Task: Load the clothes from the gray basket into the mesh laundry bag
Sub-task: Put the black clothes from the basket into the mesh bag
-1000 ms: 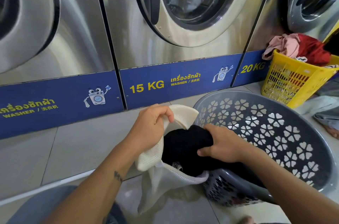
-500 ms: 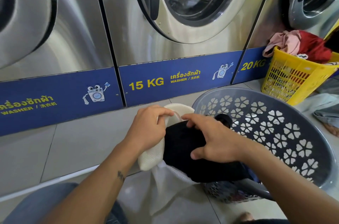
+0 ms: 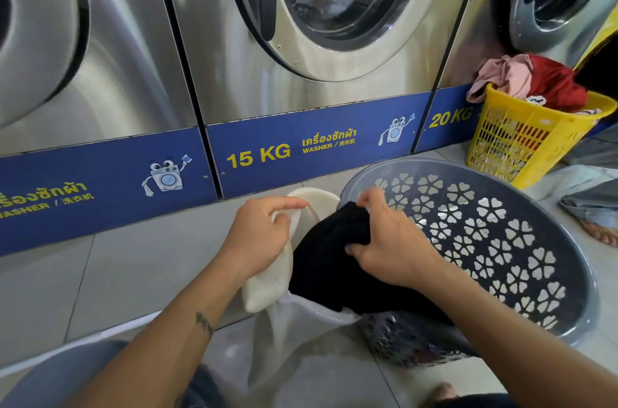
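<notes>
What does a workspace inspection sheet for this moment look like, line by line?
Surface: pale tiled floor in front of the machines.
Job's things: gray basket tipped on its side, its visible inside bare; black garment going into the white mesh laundry bag, with part trailing toward the basket's rim.
Clutter: yellow basket piled with pink and red clothes; light fabric on the floor at right.
Grippers: left hand pinches the bag's rim, holding the mouth open; right hand grips the black garment.
Cables: nothing seen.
Surroundings: steel front-loading washers, labelled 15 KG and 20 KG; another person's bare foot at the right edge.
</notes>
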A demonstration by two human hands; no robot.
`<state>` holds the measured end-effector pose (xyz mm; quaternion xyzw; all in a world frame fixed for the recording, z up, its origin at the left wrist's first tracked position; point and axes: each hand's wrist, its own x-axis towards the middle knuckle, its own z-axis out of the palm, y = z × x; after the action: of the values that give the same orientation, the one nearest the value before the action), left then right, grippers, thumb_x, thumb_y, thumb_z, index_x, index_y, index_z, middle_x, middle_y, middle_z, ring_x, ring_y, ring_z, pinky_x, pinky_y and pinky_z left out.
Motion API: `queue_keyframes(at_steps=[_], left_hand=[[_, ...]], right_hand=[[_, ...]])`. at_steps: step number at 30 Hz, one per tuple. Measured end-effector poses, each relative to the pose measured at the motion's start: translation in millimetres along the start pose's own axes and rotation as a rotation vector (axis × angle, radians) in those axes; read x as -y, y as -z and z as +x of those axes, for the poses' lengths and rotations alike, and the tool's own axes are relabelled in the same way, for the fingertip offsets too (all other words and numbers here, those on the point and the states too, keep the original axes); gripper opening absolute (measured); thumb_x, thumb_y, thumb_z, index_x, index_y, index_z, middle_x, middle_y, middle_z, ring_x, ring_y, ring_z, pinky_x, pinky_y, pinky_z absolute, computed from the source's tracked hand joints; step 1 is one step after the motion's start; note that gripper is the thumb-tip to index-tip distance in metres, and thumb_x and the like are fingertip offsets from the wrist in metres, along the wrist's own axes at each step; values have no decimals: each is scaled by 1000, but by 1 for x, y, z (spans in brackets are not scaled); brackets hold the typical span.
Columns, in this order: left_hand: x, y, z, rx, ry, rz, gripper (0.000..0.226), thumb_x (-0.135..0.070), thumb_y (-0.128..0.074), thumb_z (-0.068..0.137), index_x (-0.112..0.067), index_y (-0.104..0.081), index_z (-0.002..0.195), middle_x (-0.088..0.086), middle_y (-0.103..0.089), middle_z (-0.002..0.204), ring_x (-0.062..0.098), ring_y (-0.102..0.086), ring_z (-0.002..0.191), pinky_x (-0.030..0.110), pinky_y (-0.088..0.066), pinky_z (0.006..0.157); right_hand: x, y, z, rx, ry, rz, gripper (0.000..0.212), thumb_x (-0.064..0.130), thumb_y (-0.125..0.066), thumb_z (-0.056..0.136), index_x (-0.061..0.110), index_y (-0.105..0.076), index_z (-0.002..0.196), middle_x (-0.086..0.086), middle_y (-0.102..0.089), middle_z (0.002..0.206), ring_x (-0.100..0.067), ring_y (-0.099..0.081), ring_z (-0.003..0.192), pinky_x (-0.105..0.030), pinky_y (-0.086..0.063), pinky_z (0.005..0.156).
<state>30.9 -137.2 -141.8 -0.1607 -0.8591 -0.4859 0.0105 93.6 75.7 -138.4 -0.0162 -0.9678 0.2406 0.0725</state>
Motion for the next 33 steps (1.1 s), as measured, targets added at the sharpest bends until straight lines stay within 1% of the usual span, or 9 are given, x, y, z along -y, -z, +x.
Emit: queue_keyframes(at_steps=[4, 9, 12, 17, 19, 21, 25, 27, 33], left_hand=[[-6, 2, 0, 7, -4, -122, 43, -6, -57, 88, -42, -74, 103, -22, -71, 111, 1, -64, 103, 18, -47, 87], [2, 2, -2, 64, 81, -140, 54, 1, -52, 83, -40, -72, 113, -15, -68, 120, -1, -62, 107, 17, -48, 87], [4, 1, -8, 100, 70, -126, 57, 5, -50, 83, -38, -72, 113, -15, -71, 116, 1, -63, 106, 17, -46, 89], [6, 6, -22, 90, 66, -190, 60, 8, -48, 80, -35, -75, 111, -15, -69, 110, -4, -48, 101, 10, -47, 62], [8, 8, -26, 83, 74, -180, 59, 7, -48, 81, -37, -74, 111, -14, -69, 109, 0, -63, 83, 8, -39, 51], [11, 11, -29, 67, 100, -193, 58, 6, -49, 83, -38, -74, 111, -3, -72, 113, -3, -59, 59, 10, -39, 56], [16, 14, -30, 72, 128, -217, 60, 2, -50, 84, -48, -72, 108, 2, -70, 121, 0, -59, 76, 21, -45, 69], [15, 11, -31, 90, 123, -207, 60, 1, -51, 83, -51, -71, 106, -2, -69, 122, 1, -61, 81, 19, -46, 69], [8, 1, -39, 121, 149, -266, 56, 1, -51, 85, -45, -72, 110, -3, -69, 117, 0, -60, 72, 22, -47, 68]], right_hand=[[22, 0, -1, 88, -27, 366, 67, 34, -83, 67, 30, -28, 106, 7, -56, 94, -8, -59, 87, -19, -48, 76], [18, -10, -6, 310, 43, 421, 64, 20, -81, 74, 26, -44, 125, 1, -62, 124, -19, -59, 117, -45, -45, 105], [19, -23, -12, 257, 107, 312, 59, 15, -71, 85, 25, -50, 139, 0, -64, 132, -19, -58, 123, -36, -44, 108], [29, -53, -26, 377, 396, -232, 47, 23, -59, 87, 14, -51, 132, -8, -51, 127, -32, -47, 118, -44, -40, 101], [35, -54, -28, 266, 428, -432, 44, 32, -59, 81, 18, -54, 122, -7, -50, 125, -33, -46, 115, -47, -41, 94], [38, -49, -28, 155, 421, -582, 51, 41, -61, 73, 21, -55, 119, -8, -47, 127, -35, -43, 117, -49, -37, 93], [17, -41, -38, 229, 274, -650, 77, 54, -63, 66, 25, -42, 134, -15, -21, 152, -43, -22, 140, -56, -28, 107], [8, -41, -46, 252, 269, -680, 65, 48, -60, 70, 25, -48, 131, -16, -13, 161, -45, -14, 146, -56, -26, 110], [16, -38, -48, 133, 315, -674, 33, 28, -48, 78, 20, -68, 103, -8, -57, 126, -37, -46, 127, -50, -34, 102]])
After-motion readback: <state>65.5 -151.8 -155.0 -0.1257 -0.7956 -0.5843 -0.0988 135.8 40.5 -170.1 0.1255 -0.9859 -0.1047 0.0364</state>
